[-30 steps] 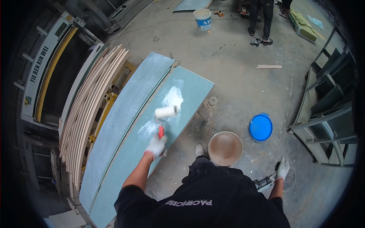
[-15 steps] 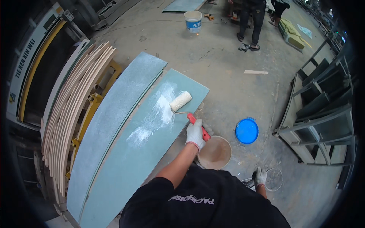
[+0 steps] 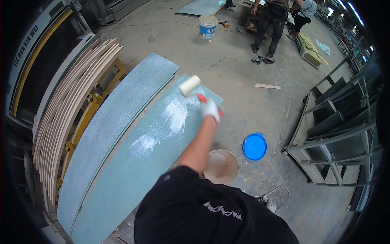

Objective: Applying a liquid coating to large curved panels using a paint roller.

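Observation:
My left hand, in a white knit glove and blurred by motion, is closed round the red handle of a paint roller. The pale roller sleeve is over the far end of a long blue-green panel; whether it touches the surface is unclear. A streaky white coating lies across that panel's upper part. Alongside on the left is a second curved panel with a mottled, paler surface. My right hand, also gloved, hangs low by my side, mostly behind my black shirt, near a thin wire loop; its fingers are hidden.
An open bucket with brownish insides stands between me and a round blue lid. Curved wooden strips are stacked left, a metal rack right. Farther off are a white-and-blue bucket, a wood offcut and several people.
My left hand has pushed the roller away from me, toward the panel's far end. My right hand has dropped closer to my body and is more hidden. The view has shifted slightly.

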### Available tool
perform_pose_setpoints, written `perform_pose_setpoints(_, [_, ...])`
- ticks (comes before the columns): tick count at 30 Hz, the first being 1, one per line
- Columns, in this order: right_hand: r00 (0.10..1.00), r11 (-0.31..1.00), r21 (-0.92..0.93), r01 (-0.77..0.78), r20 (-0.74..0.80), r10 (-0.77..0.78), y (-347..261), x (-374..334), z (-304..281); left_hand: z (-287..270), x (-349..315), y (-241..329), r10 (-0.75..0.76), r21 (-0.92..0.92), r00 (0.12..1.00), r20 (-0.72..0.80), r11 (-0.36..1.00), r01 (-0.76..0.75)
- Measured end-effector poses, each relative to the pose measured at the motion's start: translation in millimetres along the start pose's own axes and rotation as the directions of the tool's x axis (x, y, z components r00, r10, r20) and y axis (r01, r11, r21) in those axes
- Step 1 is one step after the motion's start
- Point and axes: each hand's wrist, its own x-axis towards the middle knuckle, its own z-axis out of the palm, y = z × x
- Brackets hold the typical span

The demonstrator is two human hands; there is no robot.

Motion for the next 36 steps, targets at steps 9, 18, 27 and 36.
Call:
perform_pose_setpoints(9, [0.995,0.994,0.082,-0.073,0.075,0.067,11.1,11.1,3.2,-4.7,13.7,-15.4,0.043,0.054,0.995,-0.093,0.998,-0.038])
perform_pose_setpoints(18, [0.997,0.990,0.123,-0.073,-0.023,0.076,18.1,-18.1,-15.8,5.0,8.3,60.5,-0.008,-0.096,0.986,-0.165,0.995,-0.008])
perform_pose_setpoints(27, [0.988,0.987,0.046,-0.153,-0.024,0.155,27.3,-33.5,-21.1,-12.8,-40.1,65.7,-0.139,0.062,0.987,0.076,0.989,0.134])
perform_pose_setpoints(36, [0.979,0.984,0.098,0.148,0.127,-0.160,32.7,-0.5,-15.4,-17.9,-152.5,-17.0,0.042,0.277,0.997,0.066,0.959,-0.059])
